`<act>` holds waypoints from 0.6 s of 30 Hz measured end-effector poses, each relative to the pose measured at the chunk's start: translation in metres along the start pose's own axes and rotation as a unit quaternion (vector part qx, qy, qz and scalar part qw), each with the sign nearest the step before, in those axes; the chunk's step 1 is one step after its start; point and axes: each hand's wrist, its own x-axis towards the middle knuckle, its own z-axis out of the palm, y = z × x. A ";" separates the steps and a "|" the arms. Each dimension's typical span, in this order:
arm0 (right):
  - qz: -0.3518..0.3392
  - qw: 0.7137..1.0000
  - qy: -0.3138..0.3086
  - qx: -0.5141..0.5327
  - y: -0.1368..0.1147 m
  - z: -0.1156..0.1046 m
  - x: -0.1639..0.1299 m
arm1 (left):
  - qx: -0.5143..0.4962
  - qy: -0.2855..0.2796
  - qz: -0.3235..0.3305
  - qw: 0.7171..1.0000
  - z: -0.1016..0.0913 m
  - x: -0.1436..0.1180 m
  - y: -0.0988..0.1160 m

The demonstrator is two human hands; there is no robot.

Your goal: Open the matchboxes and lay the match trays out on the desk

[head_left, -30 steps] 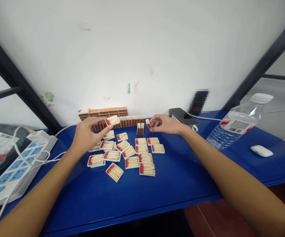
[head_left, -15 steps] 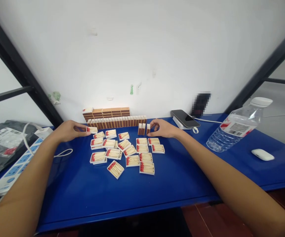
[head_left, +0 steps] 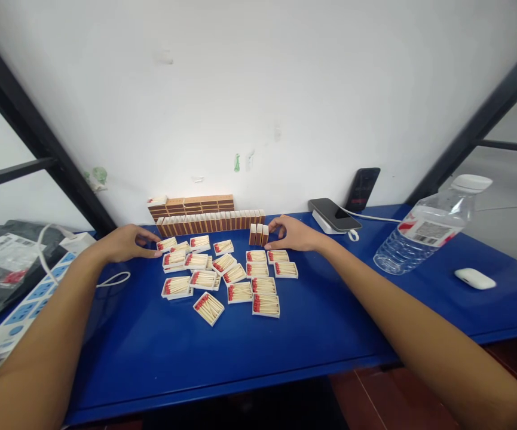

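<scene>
On the blue table, my left hand (head_left: 128,243) is at the left end of the loose matches, thumb and fingers apart. Just beyond its fingertips, an open matchbox tray (head_left: 167,244) full of red-tipped matches leans against a neighbouring tray. My right hand (head_left: 297,233) rests by a short row of three upright matchboxes (head_left: 259,235), its fingertips at the right side of the last one and its fingers not wrapped round anything. Between and in front of my hands lie several more filled trays (head_left: 208,308), some overlapping.
Behind stand a long row of upright matchboxes (head_left: 211,223) and a stack of matchboxes (head_left: 208,204) along the wall. To the right are a phone (head_left: 333,214), another phone (head_left: 363,188), a tilted water bottle (head_left: 424,233) and a white earbud case (head_left: 475,278). A power strip (head_left: 29,307) lies left.
My left hand has let go of the match tray, which has dropped onto its neighbour. The third upright matchbox has slid left against the other two, my right hand following it.
</scene>
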 end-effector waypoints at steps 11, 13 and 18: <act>0.071 0.957 0.113 -0.256 0.037 -0.029 0.004 | 0.059 0.059 -0.025 0.996 0.003 -0.001 0.001; 0.075 0.961 0.100 -0.248 0.040 -0.025 0.007 | 0.101 0.097 -0.035 0.990 0.004 -0.004 0.008; 0.079 0.969 0.103 -0.211 0.035 -0.021 0.007 | 0.147 0.231 -0.020 0.962 0.012 -0.014 0.038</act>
